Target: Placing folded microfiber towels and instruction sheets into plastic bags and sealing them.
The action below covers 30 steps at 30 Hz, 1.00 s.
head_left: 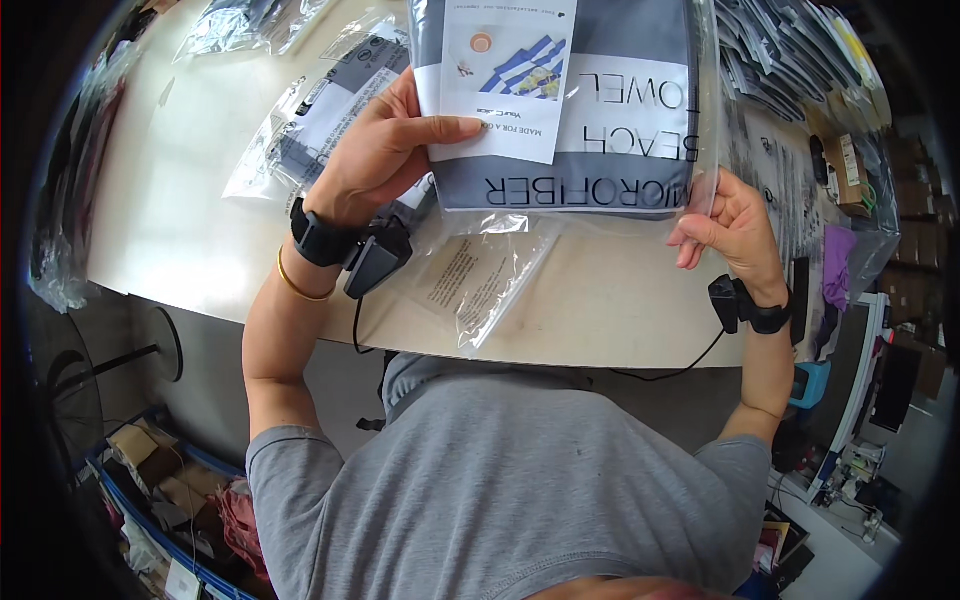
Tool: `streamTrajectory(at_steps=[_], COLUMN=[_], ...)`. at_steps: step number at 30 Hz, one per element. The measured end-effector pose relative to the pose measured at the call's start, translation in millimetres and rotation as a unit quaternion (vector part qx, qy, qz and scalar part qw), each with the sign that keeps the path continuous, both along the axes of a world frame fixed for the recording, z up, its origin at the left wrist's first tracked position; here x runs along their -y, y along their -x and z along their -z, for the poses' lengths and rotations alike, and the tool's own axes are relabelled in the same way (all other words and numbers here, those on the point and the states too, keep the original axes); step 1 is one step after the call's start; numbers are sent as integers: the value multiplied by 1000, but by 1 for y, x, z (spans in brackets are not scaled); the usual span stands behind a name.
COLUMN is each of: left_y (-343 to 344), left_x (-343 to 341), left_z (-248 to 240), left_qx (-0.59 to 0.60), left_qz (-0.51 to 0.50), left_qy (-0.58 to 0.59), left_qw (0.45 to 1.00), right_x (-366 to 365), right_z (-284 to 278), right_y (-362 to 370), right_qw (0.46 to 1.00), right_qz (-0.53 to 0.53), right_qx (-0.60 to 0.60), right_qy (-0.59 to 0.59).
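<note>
My left hand (375,150) grips the left edge of a bagged towel (620,170), grey and white and folded flat inside a clear plastic bag. Its thumb lies across a white printed card (510,65) with a small picture, which sits on the towel's front at the left. My right hand (735,230) pinches the lower right edge of the same bag, fingers curled round the plastic. The bagged towel is held above the table, and its far edge runs out of view. Beneath it, a clear plastic bag (465,275) with small print lies partly hidden on the tabletop.
More clear-bagged goods (320,110) lie on the pale table (180,220) beyond my left hand. Stacks of bagged items (790,60) line the right side, near a cardboard box (848,175) and a purple cloth (838,262). A blue-rimmed bin (190,555) stands below left.
</note>
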<state>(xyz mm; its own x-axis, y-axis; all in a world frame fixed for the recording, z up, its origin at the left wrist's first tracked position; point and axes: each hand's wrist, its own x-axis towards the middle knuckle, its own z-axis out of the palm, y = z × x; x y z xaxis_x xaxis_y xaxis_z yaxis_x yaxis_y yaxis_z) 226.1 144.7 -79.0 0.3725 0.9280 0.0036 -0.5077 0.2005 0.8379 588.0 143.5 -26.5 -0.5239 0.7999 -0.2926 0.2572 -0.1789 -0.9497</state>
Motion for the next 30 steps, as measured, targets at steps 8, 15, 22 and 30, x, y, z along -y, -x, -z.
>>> streamTrajectory(at_steps=[8,15,22,30], left_y=[-3,-12,-12,-25], left_x=[0,11,16,18], left_z=[3,-3,-6,-39], left_qx=[10,-11,3,-258], left_qz=[-9,33,40,122], left_qy=[-14,-34,-23,-58], left_qw=[1000,999,999,957], right_x=[1,0,6,21], right_z=[3,19,22,44], right_y=[3,3,5,-47], right_qw=[999,997,984,974], right_qz=[-1,-21,-17,170], right_qx=[-46,11,113,-114], right_qy=[-19,-78,-136,96])
